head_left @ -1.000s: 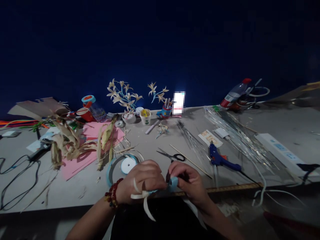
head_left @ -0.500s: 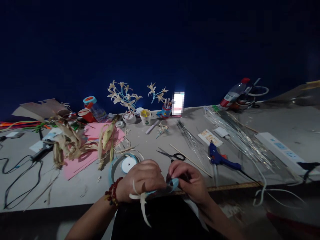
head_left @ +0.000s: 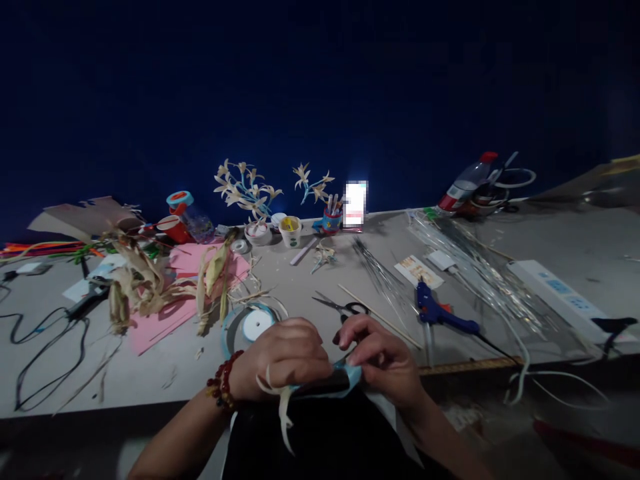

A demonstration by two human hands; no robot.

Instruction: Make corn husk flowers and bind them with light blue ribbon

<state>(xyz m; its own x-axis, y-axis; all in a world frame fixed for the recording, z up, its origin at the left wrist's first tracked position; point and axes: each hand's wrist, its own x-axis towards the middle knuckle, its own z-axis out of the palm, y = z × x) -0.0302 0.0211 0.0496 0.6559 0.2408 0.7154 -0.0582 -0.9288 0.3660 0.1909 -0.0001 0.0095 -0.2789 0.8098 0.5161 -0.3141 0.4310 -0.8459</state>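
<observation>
My left hand [head_left: 283,357] is closed around a small husk flower [head_left: 281,400] whose pale petals hang below my fist. A light blue ribbon [head_left: 345,377] runs from the flower's stem to my right hand [head_left: 383,357], which pinches it between thumb and fingers. Both hands meet at the near edge of the grey table [head_left: 175,373]. A beaded bracelet [head_left: 220,387] circles my left wrist. The ribbon spool [head_left: 255,325] lies just behind my left hand.
Scissors [head_left: 343,308] and a thin wooden stick [head_left: 380,317] lie behind my hands. A blue glue gun [head_left: 443,315], wires [head_left: 380,277] and clear wrapping [head_left: 475,273] sit to the right. Dried corn husks [head_left: 145,283] on pink paper [head_left: 165,313] lie left. Finished husk flowers [head_left: 247,190] stand at the back.
My hands have dropped slightly toward me, and the blue ribbon now runs flatter along the stem between them. The petals hang a little lower.
</observation>
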